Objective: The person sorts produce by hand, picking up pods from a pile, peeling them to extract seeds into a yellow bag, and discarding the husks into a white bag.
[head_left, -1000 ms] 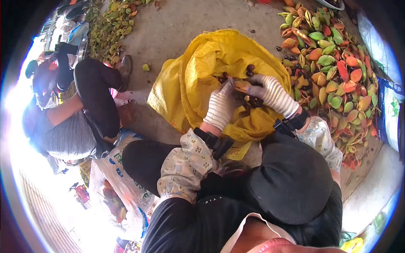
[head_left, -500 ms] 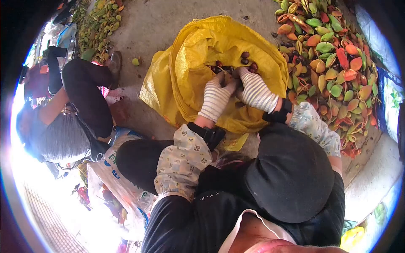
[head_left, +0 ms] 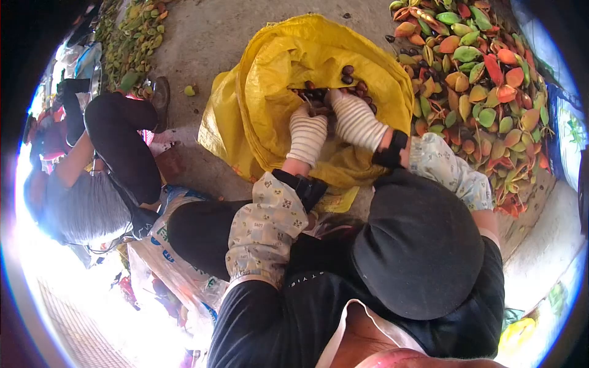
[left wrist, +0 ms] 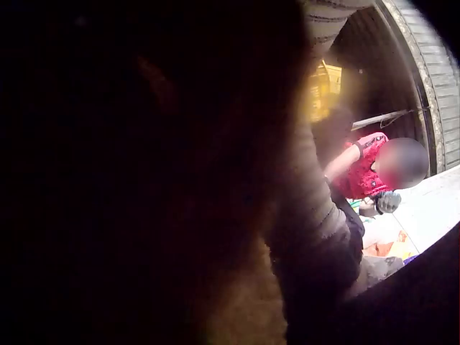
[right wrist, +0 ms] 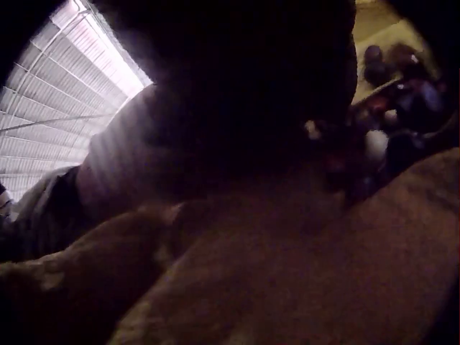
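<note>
A yellow woven sack (head_left: 261,80) lies open on the ground in the head view, with dark brown, glossy nuts (head_left: 348,75) inside. Both hands wear white striped gloves and reach down into its mouth. The left hand (head_left: 308,130) is at the near-left edge of the nuts, its fingertips among them. Beside it, the right hand (head_left: 358,119) points inward, its fingers hidden behind the glove and the nuts; I cannot tell what they hold. Dark nuts (right wrist: 377,140) also show in the dim right wrist view. The left wrist view is mostly blocked by darkness.
Green, orange and red pods (head_left: 472,92) are heaped to the right of the sack. Another pod pile (head_left: 132,46) lies at far left. A seated person (head_left: 116,147) is at the left, near a plastic bag (head_left: 169,251). The concrete floor (head_left: 202,37) lies between.
Both hands have gone lower and closer together into the sack. The brownish pod piece between them a second ago is out of sight. The head view has shifted slightly.
</note>
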Motion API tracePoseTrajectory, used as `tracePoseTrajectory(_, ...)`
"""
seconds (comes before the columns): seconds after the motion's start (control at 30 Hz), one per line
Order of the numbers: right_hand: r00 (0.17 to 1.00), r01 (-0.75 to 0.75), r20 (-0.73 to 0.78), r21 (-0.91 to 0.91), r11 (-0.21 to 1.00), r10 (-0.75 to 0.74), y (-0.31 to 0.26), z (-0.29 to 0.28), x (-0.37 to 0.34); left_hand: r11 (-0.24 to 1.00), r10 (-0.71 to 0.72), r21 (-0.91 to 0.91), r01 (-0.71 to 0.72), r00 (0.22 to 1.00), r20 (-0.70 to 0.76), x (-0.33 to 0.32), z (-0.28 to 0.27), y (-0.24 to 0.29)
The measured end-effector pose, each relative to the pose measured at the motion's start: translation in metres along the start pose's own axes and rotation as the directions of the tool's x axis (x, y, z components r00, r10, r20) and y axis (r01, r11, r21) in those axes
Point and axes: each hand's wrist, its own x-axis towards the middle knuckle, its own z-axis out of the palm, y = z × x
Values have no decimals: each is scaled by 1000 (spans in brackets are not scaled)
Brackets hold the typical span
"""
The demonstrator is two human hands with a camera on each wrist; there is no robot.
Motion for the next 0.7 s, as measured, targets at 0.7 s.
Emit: tracePoseTrajectory(0.7, 935, 349, 97, -69, 934, -342, 6, -39, -23, 988, 45, 118, -102, 909, 413, -11, -23, 13)
